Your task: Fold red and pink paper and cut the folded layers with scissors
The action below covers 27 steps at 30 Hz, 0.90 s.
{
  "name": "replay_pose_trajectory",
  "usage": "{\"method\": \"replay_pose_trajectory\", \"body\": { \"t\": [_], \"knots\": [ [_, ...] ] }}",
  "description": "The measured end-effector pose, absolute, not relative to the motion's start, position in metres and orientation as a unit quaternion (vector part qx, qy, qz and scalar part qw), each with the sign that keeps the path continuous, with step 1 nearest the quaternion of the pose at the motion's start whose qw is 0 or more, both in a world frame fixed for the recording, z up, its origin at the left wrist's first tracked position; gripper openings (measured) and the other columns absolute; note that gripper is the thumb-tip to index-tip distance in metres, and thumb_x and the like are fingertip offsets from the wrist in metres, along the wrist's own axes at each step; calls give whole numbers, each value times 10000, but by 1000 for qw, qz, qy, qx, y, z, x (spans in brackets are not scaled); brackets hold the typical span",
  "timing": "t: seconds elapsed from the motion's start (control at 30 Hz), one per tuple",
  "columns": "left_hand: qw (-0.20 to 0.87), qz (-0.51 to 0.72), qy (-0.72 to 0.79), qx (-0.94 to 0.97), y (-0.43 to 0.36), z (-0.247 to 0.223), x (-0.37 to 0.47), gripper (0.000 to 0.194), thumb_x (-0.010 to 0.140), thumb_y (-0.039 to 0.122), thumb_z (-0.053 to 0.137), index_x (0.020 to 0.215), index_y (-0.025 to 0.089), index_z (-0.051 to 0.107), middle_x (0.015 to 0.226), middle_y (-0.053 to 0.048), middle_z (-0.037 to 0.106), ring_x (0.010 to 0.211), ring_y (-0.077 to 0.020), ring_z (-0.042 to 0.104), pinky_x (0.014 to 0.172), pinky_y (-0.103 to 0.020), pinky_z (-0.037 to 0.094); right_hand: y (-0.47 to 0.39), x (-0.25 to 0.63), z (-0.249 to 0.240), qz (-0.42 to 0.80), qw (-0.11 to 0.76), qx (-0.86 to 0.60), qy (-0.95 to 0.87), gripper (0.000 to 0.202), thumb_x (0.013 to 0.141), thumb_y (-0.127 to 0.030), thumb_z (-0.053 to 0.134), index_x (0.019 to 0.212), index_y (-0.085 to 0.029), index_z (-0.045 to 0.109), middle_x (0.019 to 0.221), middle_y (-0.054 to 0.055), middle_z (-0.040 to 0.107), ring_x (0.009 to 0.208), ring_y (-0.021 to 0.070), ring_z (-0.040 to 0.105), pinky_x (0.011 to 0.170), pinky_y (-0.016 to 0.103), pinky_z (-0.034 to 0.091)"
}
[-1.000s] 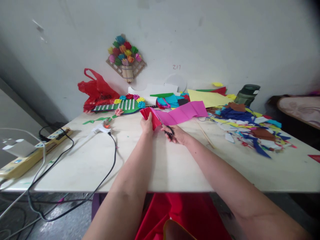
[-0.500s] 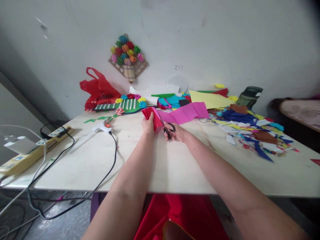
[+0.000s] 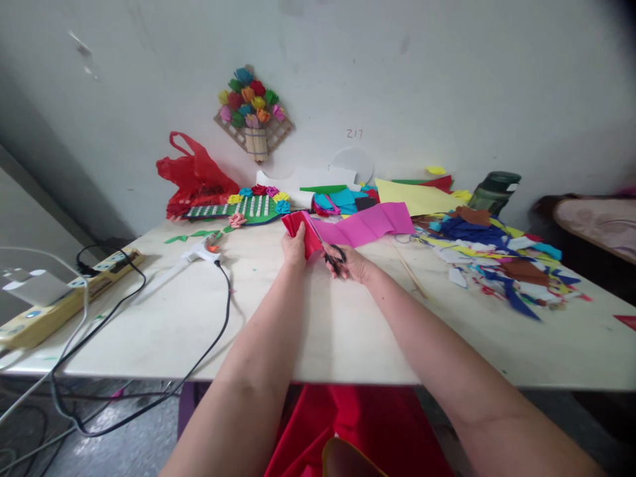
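My left hand (image 3: 294, 248) pinches a folded red sheet (image 3: 302, 228) at the middle of the table (image 3: 322, 324). My right hand (image 3: 352, 263) grips black-handled scissors (image 3: 328, 250) whose blades reach up into the red sheet's right edge. A long creased pink sheet (image 3: 370, 224) lies just behind the scissors, stretching to the right.
A glue gun (image 3: 201, 252) with a black cord lies at left, beyond it a yellow power strip (image 3: 64, 298). A red plastic bag (image 3: 196, 179) and a paper-flower craft (image 3: 243, 205) sit at the back. Coloured scraps (image 3: 497, 255) and a dark bottle (image 3: 494, 191) fill the right. A thin stick (image 3: 410, 268) lies near my right hand.
My right hand with the scissors has edged forward and up along the red sheet's edge. My left hand keeps its hold and has barely moved.
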State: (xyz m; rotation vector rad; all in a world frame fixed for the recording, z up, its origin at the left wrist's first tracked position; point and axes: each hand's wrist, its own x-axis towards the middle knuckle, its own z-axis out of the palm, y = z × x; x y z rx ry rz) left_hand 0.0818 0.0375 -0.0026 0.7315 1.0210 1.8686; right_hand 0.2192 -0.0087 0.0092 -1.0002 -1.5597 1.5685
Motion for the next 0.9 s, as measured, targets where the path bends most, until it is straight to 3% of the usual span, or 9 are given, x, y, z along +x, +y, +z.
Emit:
{"method": "replay_pose_trajectory", "body": {
  "t": [0.67,0.9],
  "knots": [
    [425,747,421,290,32,2,84,244,713,323,662,840,121,614,692,-47,643,576,-143,604,567,-255,482,-8,218,5,591,373,-389,-600,488,698,-626,605,790,-151,548,494,-45,537,334,57,489,233,136,216],
    [430,747,419,286,31,4,85,220,724,314,653,831,126,611,681,-37,639,580,-138,604,570,-247,482,-8,216,5,583,374,-398,-601,445,722,-592,607,776,-154,545,484,-54,524,320,47,468,229,135,206]
  ]
}}
